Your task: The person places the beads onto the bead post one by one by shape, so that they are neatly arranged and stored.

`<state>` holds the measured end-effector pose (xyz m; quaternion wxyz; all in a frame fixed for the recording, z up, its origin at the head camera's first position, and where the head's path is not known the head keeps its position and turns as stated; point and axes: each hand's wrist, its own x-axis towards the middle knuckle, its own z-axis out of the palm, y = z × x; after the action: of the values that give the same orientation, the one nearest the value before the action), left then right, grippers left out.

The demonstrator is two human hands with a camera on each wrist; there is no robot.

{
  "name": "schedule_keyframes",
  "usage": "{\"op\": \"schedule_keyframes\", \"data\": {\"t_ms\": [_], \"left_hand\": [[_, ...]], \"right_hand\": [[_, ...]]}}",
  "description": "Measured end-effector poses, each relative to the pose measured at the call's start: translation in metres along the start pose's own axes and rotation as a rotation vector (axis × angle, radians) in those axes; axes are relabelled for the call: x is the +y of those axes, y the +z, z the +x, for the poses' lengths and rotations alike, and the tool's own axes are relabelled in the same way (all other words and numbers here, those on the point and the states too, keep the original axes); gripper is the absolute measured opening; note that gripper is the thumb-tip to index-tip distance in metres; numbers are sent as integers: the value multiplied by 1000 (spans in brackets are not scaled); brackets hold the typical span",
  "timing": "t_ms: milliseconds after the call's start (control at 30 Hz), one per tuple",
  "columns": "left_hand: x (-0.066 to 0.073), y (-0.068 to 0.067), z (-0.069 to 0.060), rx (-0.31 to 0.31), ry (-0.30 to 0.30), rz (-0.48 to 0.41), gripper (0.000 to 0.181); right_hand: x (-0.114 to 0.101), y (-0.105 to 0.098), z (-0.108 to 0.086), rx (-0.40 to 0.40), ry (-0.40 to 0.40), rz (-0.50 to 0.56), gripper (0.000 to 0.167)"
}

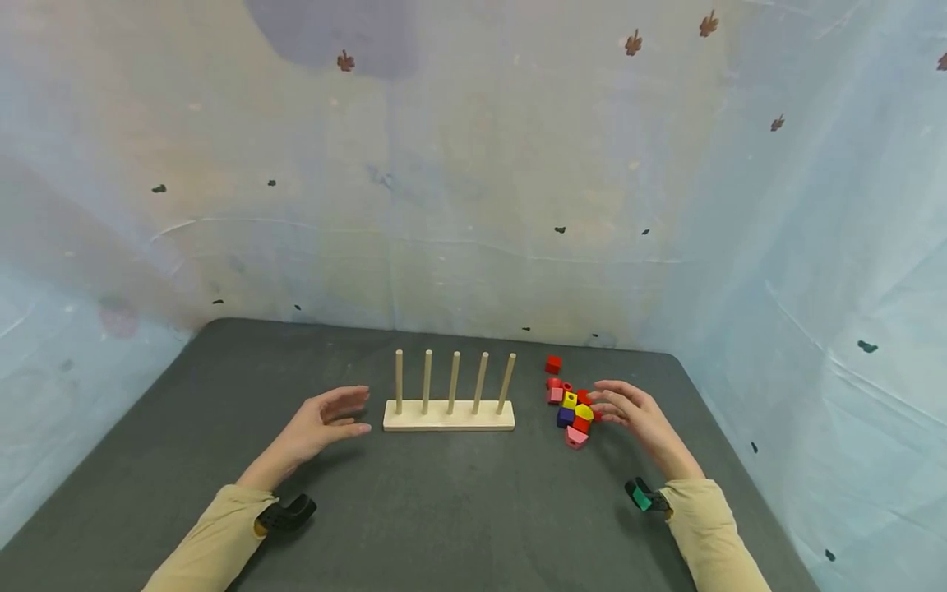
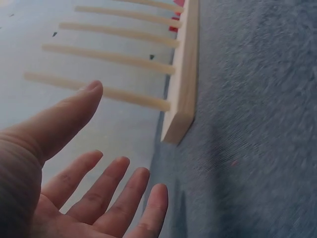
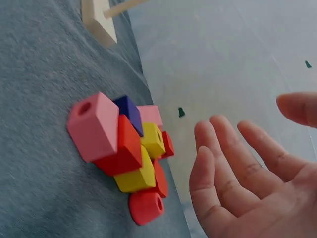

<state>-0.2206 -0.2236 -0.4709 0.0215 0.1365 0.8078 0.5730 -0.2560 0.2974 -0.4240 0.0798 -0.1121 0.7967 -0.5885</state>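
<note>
A pale wooden peg rack with several upright dowels stands in the middle of the dark table. Just left of it hovers my left hand, fingers loosely bent and holding nothing; in the left wrist view the nearest dowel passes behind the thumb. To the rack's right lies a cluster of small holed blocks: a pink block, a dark blue block, yellow blocks and red ones. My right hand hangs beside their right side, relaxed, with nothing in its grasp.
One red cube lies apart, behind the cluster. The dark table ends at a pale hanging sheet at the back and sides. Dark bands sit at both wrists.
</note>
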Motion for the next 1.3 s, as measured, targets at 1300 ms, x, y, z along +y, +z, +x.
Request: {"op": "schedule_keyframes", "data": {"t_ms": [1300], "left_hand": [[-14, 24, 44, -115, -29, 152, 73]], "right_hand": [[14, 16, -18, -267, -153, -430, 37]]}}
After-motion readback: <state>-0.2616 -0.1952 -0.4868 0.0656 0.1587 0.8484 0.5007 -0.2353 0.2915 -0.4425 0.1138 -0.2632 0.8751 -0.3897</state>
